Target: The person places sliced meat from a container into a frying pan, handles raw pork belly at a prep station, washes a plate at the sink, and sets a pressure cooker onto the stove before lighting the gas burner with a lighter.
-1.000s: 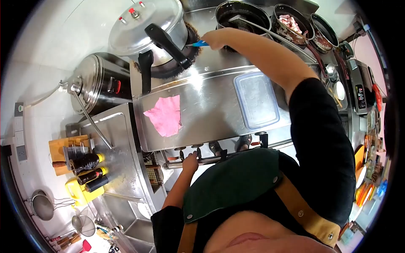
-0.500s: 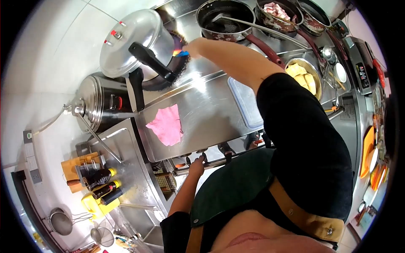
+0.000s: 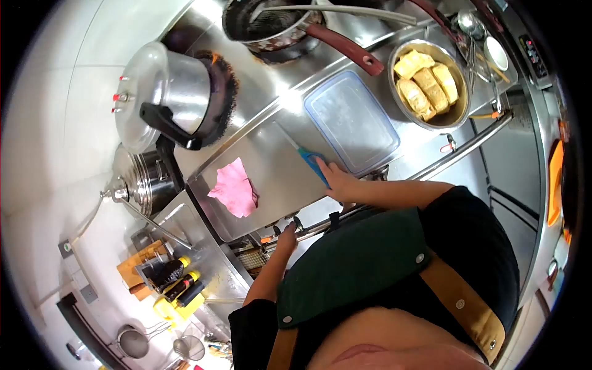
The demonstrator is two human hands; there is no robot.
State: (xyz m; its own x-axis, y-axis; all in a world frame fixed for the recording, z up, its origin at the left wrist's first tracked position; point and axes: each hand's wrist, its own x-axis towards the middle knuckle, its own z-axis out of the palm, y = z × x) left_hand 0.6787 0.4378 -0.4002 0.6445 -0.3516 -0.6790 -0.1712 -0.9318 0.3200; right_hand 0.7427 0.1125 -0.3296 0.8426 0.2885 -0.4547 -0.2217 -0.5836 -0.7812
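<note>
My right hand (image 3: 338,184) is over the front of the steel counter, its fingers around the handle end of a blue gas lighter (image 3: 313,161). The lighter's thin metal nozzle points back toward the stove. Low at the counter's front, my left hand (image 3: 287,237) is closed at a stove knob (image 3: 297,222); its fingers are partly hidden. A lidded pressure cooker (image 3: 185,86) with black handles is on the left burner (image 3: 223,102), where a small orange flame shows at the edge. A pink cloth (image 3: 234,190) lies flat on the counter left of the lighter.
A blue-rimmed lidded container (image 3: 351,123) lies beside the lighter. To its right stands a steel bowl (image 3: 459,114) of yellow blocks. A black pan (image 3: 271,40) with a red handle is behind. A tall steel pot (image 3: 161,179) and bottles (image 3: 179,287) are at left.
My right hand has drawn back from the burner beside the pressure cooker to the counter front, bringing the gas lighter down. My left hand remains at the knob. The view has shifted.
</note>
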